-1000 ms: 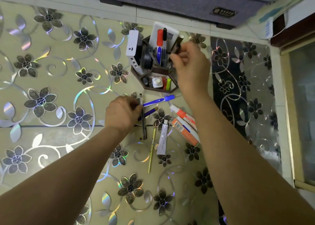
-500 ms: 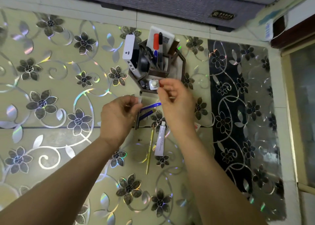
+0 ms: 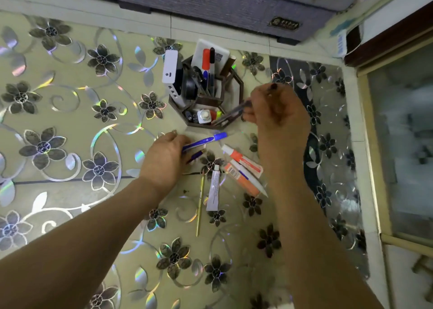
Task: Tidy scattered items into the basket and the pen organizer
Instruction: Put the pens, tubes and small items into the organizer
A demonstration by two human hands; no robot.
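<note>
The dark brown pen organizer [image 3: 239, 83] stands on the floral floor mat, holding markers, a white power bank [image 3: 170, 66] and small items. My right hand [image 3: 278, 121] pinches a dark pen [image 3: 230, 114], blurred, with its tip over the organizer's front right rim. My left hand [image 3: 164, 161] lies lower left of the organizer, its fingers curled over the near end of a blue pen [image 3: 207, 141]. A second blue pen [image 3: 196, 156] pokes out beneath that hand. A gold pen [image 3: 200, 203], a white tube [image 3: 214, 189] and an orange-and-white tube [image 3: 241, 158] lie on the mat.
An orange box with a white tube on it [image 3: 241, 179] lies right of the white tube. A grey sofa base [image 3: 210, 1] runs along the top. A raised glass-panelled frame [image 3: 398, 133] borders the right side. The floral mat [image 3: 70, 121] stretches left.
My right hand took the dark pen from my left hand and carried it up right to the organizer. My left hand dropped back onto the blue pens.
</note>
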